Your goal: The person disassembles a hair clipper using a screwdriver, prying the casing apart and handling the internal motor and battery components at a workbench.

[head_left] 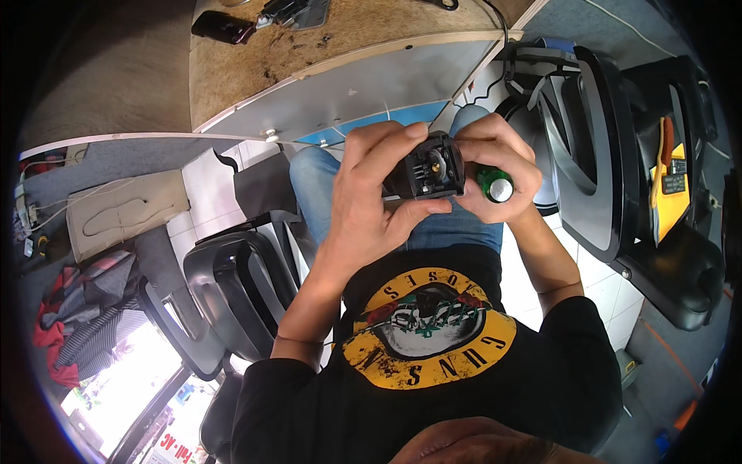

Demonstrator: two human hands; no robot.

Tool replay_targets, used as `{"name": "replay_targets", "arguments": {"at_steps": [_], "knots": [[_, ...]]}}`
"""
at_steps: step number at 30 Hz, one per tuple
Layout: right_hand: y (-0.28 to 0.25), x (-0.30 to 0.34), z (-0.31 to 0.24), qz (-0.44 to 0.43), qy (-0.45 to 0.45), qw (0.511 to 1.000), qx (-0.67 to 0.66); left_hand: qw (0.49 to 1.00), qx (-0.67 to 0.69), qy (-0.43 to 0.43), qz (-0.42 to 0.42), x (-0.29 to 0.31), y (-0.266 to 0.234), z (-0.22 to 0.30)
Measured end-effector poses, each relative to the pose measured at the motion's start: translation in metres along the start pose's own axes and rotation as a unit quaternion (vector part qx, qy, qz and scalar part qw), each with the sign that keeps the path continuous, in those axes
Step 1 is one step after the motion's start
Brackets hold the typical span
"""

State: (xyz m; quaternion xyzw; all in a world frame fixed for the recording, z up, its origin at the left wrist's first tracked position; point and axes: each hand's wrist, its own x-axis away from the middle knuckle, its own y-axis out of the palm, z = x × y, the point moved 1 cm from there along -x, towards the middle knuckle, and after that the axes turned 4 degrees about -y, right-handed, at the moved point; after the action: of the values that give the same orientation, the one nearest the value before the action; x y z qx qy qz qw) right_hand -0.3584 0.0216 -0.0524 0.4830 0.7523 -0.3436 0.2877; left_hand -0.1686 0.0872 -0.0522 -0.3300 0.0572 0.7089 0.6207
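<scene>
Above my lap, my left hand is wrapped round a black hand-held device that resembles a hair clipper. Its end is uncovered and faces up, showing black inner parts and a small brass-coloured piece in the middle. Close against its right side, my right hand is closed on a green handle with a silver cap, which looks like a screwdriver. The cap points toward me; any shaft is hidden behind the fingers. Whether the tool touches the device cannot be seen.
A brown worktop ahead carries a dark shiny object and loose black parts. Black-and-grey chairs stand left and right; an orange-handled tool and a yellow item lie on the right one. Cardboard and clothes lie left.
</scene>
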Motion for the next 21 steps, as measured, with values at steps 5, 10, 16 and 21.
{"name": "replay_targets", "arguments": {"at_steps": [5, 10, 16, 21], "knots": [[0.003, -0.001, 0.002, -0.009, 0.006, 1.0, -0.02, 0.999, 0.021, -0.007, -0.037, 0.002, -0.001, 0.002], [0.003, -0.003, 0.001, -0.015, 0.02, 1.0, -0.016, 0.998, 0.042, -0.015, -0.042, 0.003, 0.002, 0.005], [0.003, -0.012, -0.006, -0.062, 0.019, 0.997, 0.05, 0.996, 0.067, -0.036, -0.04, 0.007, 0.0, 0.0], [0.008, -0.012, -0.004, -0.037, 0.043, 0.998, 0.022, 0.996, 0.062, -0.028, -0.056, 0.006, 0.001, 0.0]]}}
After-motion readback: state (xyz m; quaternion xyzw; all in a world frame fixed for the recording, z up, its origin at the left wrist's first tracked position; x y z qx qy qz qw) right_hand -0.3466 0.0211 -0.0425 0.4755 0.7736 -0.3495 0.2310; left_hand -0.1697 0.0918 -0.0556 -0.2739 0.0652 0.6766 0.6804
